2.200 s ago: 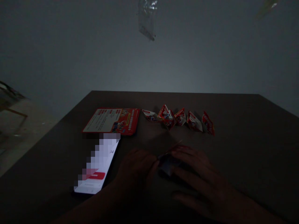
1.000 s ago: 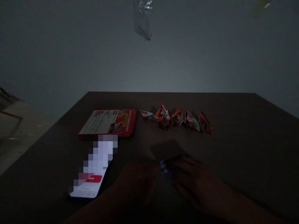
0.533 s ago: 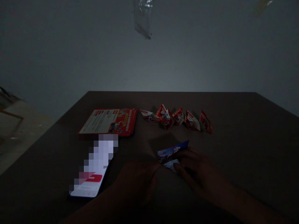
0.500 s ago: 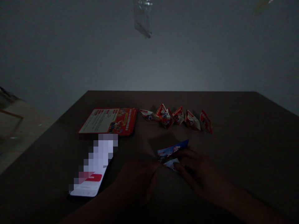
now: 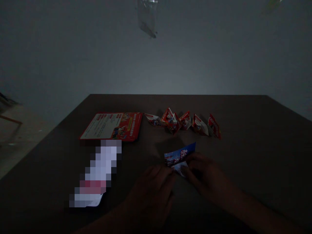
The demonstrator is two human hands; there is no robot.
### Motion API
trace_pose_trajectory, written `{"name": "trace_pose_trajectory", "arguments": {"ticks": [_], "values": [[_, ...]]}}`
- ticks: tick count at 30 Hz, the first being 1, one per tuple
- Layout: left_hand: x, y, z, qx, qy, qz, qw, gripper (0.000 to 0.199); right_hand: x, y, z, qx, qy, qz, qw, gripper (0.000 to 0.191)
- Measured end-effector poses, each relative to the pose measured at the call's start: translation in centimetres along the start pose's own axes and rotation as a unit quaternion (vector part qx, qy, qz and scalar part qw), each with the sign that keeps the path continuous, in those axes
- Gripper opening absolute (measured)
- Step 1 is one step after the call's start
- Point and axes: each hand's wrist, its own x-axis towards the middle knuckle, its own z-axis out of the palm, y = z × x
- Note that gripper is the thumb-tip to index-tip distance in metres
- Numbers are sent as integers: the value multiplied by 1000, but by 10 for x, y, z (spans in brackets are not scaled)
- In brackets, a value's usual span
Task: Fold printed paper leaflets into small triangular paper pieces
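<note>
Lower centre of the frame, very dim light: both hands meet over a small folded blue printed paper (image 5: 179,157) on the dark table (image 5: 255,130).

- Left hand (image 5: 153,191) lies low, fingertips pressing the paper's near left corner. Grip narrow, more pin than pinch; exact contact is hard to read in the gloom.
- Right hand (image 5: 204,172) has fingers curled close on the paper's right edge, pinching a pale flap beneath the blue face. The paper's upper edge tilts up off the table.
- Row of five folded red pieces (image 5: 182,123) stands just beyond, centre of the frame, apart from the hands.
- Red printed sheets (image 5: 112,126) lie flat at centre left; a lit phone (image 5: 97,177) lies below them, near the left hand.
- Clear plastic bag (image 5: 147,18) shows at top centre.

Risks, as judged:
- Poor light could let a crease land off-line, giving a lopsided shape.
- Glossy paper may spring open if either pinch slackens.
- Left forearm sits near the phone; a sideways shift could nudge it.
- A forward push of the hands could topple the standing red pieces.
</note>
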Motion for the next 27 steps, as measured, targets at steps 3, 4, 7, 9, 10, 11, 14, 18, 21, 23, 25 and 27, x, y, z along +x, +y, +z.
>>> {"name": "trace_pose_trajectory", "arguments": {"ticks": [3,4,7,9,10,11,14,18,21,23,25,27], "values": [[0,2,1,23,-7,8,1000,38,1,0,-1,3,10,6,1000,25],[1,2,2,37,-5,9,999,40,1,0,-1,3,13,9,1000,26],[1,2,5,62,1,27,998,40,1,0,0,-5,13,12,1000,27],[2,2,7,65,0,32,997,39,0,0,0,-14,6,15,1000,26],[2,2,9,65,-3,28,997,39,0,1,0,-16,5,15,1000,27],[1,2,9,67,-8,27,997,39,0,1,0,-18,4,14,1000,27],[0,4,11,76,-14,24,997,41,1,0,0,-20,6,12,1000,27],[0,7,11,85,-15,8,996,39,2,-1,-1,-17,-1,15,1000,26],[0,8,11,80,-26,-5,996,37,2,-1,-1,-14,-1,20,1000,25],[0,8,11,78,-34,-16,996,36,2,-1,-1,-11,-3,21,1000,25],[-1,7,11,78,-41,-20,996,36,1,0,-1,-11,-5,22,1000,24],[-2,6,10,76,-49,-14,996,37,0,0,-1,-12,-7,19,1000,24]]}}
